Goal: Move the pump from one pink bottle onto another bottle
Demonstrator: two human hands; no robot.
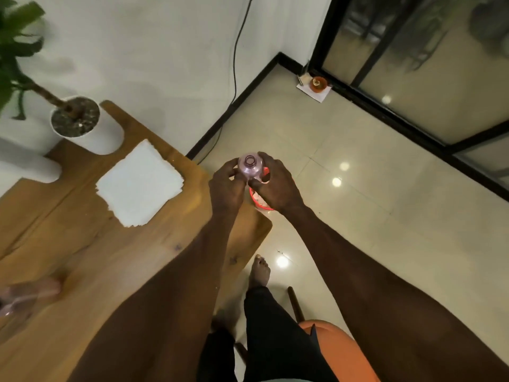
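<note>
A clear pink bottle (250,167) with an open neck and no pump is held upright in the air past the table's right edge, over a red bin. My left hand (226,186) grips its left side and my right hand (272,186) grips its right side, thumbs toward me. At the far left edge lies a blurred pink transparent object (19,299) on the table; I cannot tell whether it is the other bottle. No pump shows clearly.
A wooden table (91,260) holds a white cloth (140,183) and a white plant pot (82,125). The red bin (259,201) stands on the tiled floor below my hands. An orange stool (338,351) and my bare foot (260,271) are near me.
</note>
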